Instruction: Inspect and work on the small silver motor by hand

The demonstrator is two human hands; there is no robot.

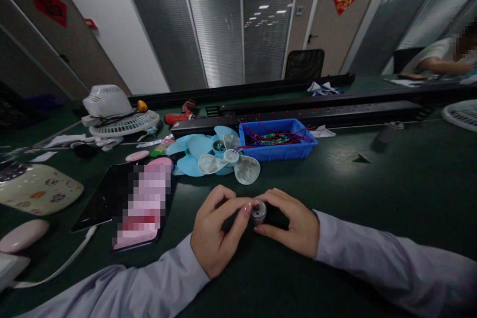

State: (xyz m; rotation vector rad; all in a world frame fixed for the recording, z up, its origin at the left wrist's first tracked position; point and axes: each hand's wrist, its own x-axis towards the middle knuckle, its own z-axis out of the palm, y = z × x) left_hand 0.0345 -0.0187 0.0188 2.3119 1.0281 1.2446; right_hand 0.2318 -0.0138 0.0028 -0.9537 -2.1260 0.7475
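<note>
Left hand and right hand curled, fingertips pinching small round motor, wrists resting on table

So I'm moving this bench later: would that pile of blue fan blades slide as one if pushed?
Probably not. The fan blades lie loosely overlapped, so they would likely shift apart. They look thin and light, likely flexing. Their curved tips may catch the blue bin beside them.

Left hand, right hand fingertips meeting, pinched, forearms converging.
</note>
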